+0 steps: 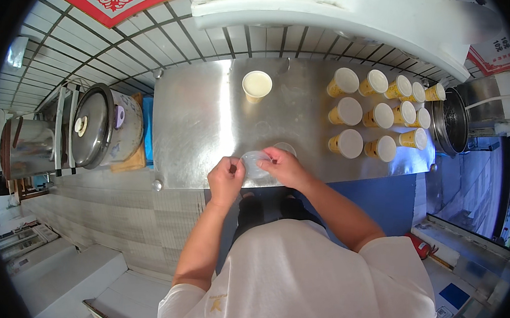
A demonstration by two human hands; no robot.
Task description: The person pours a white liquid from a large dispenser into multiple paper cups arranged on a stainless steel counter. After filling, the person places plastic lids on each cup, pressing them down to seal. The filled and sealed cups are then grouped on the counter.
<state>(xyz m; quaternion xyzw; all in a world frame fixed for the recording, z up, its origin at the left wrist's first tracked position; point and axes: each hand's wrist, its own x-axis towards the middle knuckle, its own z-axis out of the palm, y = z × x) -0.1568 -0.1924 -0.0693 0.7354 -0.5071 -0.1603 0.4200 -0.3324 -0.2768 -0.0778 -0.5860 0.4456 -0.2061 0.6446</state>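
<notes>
Over the near edge of the steel table, both my hands hold a round clear plastic lid [253, 166]. My left hand [227, 178] is closed at its left rim, and the fingers of my right hand [287, 170] pinch its right side. Just beyond my right hand, another clear round lid [285, 147] shows in part on the table, with the rest hidden behind the hand. Farther off stands an open paper cup [256, 86] filled with a milky white liquid, apart from both hands.
Several yellow-and-white paper cups [350, 111] with covered tops stand in rows on the right of the steel table [189, 125]. A large lidded pot [115, 127] is beyond its left end, and a dark round pan [453, 121] beyond its right. A white ledge [324, 13] overhangs the back.
</notes>
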